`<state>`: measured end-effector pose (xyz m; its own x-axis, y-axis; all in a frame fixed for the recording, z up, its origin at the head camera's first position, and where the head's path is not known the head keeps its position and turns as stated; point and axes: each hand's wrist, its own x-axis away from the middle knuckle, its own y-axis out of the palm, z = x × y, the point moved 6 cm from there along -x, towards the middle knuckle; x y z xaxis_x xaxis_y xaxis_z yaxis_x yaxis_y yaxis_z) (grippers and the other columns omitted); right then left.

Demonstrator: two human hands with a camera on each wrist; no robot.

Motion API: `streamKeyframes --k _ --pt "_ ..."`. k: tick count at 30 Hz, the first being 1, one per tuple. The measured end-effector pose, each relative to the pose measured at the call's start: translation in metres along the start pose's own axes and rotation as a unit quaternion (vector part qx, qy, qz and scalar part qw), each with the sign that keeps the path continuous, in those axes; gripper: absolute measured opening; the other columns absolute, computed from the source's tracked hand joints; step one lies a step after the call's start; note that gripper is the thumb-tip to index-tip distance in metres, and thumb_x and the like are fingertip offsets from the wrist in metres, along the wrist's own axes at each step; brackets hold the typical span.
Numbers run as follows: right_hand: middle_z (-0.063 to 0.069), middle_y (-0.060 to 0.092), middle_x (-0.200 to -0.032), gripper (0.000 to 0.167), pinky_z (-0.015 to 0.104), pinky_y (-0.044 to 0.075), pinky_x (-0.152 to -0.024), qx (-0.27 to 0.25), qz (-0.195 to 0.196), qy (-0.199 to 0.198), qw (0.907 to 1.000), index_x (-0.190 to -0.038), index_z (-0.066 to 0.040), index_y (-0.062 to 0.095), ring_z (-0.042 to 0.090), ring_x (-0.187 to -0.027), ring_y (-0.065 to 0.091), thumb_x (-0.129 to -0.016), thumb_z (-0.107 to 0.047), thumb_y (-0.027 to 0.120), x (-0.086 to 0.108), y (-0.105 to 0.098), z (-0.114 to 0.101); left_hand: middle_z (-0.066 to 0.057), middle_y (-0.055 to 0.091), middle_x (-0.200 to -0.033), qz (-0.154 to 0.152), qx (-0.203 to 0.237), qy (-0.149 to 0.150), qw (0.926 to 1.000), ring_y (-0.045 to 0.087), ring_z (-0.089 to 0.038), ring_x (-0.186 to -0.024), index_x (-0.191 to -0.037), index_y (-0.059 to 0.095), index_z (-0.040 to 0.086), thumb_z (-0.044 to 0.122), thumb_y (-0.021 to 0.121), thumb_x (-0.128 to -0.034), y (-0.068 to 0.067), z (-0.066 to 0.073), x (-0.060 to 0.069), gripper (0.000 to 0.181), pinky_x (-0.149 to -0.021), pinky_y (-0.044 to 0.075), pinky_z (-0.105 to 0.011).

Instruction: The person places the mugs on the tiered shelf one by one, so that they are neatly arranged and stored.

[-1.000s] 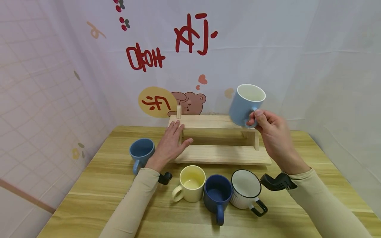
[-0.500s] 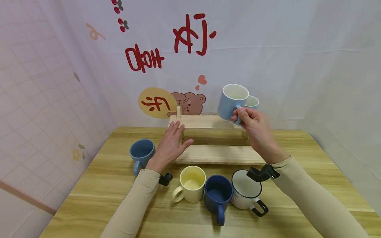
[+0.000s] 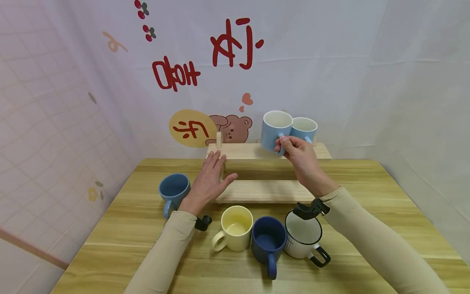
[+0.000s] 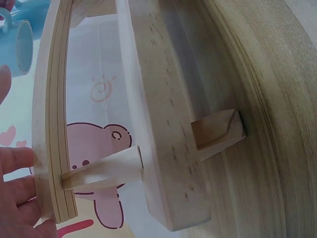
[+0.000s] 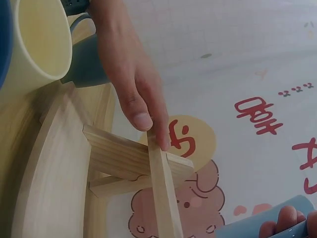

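Mug point(image 3: 271, 132) pinched in my right grip point(image 3: 302, 162), left grip point(image 3: 209, 181) unclenched on the shelf point(image 3: 242, 151); second mug point(image 3: 304, 127) set near its right edge, four mugs point(image 3: 267, 245) apparently left on bench point(image 3: 110, 253).

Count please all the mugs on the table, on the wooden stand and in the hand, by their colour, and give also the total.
Light blue: 2, the held mug and the mug behind it
Medium blue mug: 1
Yellow mug: 1
Dark blue mug: 1
White mug with black rim: 1
Total: 6
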<state>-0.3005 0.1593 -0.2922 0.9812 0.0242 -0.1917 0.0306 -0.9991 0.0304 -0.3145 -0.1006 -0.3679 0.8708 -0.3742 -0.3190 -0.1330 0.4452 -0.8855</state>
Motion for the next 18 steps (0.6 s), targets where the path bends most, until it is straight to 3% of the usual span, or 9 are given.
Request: streamKeyframes --k 18 --pt "-0.002 0.066 -0.096 0.038 0.029 0.046 -0.098 0.029 0.022 0.041 0.9985 -0.123 0.009 0.06 0.013 -0.099 0.06 -0.111 -0.026 0.051 -0.015 0.004 0.02 -0.019 0.023 -0.169 0.0 -0.002 -0.005 1.0 0.012 -0.034 -0.159 -0.158 0.038 0.001 0.062 0.053 -0.1012 0.001 0.001 -0.001 0.085 -0.127 0.012 -0.048"
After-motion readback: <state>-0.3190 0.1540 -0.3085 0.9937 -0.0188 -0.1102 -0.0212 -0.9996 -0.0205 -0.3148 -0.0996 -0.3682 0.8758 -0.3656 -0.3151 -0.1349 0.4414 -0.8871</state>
